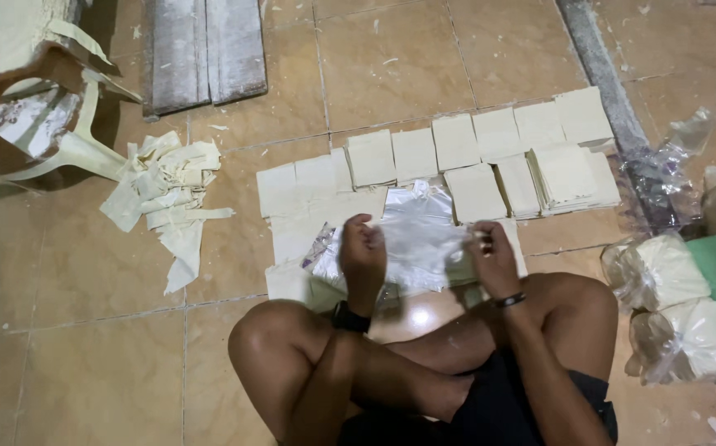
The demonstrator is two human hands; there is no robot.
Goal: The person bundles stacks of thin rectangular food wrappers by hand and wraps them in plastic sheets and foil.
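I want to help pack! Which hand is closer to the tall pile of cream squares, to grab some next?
Probably the right hand. It holds the right edge of the clear plastic bag, just below the tallest stack of cream square sheets. The left hand grips the bag's other edge, farther away.

I count about thirteen cream square stacks [455, 142] laid out before me. Two filled clear bags [659, 271] sit right, and one heap of scraps [168, 194] left.
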